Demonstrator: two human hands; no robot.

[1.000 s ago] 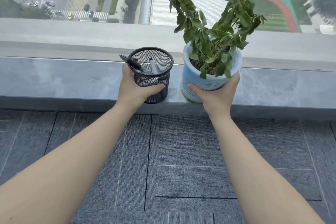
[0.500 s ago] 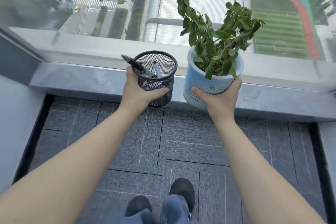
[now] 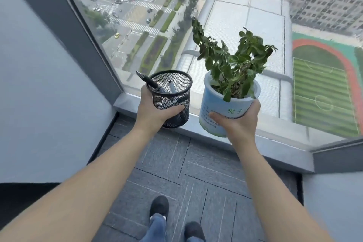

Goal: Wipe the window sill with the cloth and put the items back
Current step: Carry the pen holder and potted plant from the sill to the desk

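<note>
My left hand grips a black mesh pen holder with pens sticking out of it. My right hand holds a light blue and white plant pot with a leafy green plant in it. Both items are lifted in the air above the near edge of the grey window sill, which runs from lower right to upper left under the glass. No cloth is in view.
A large window rises behind the sill. A white wall stands on the left and another wall section on the right. Grey carpet tiles cover the floor, with my feet at the bottom.
Both hands have lifted the pen holder and the plant pot off the sill and drawn them back toward me. The view has pulled away, so my feet and the side walls now show.
</note>
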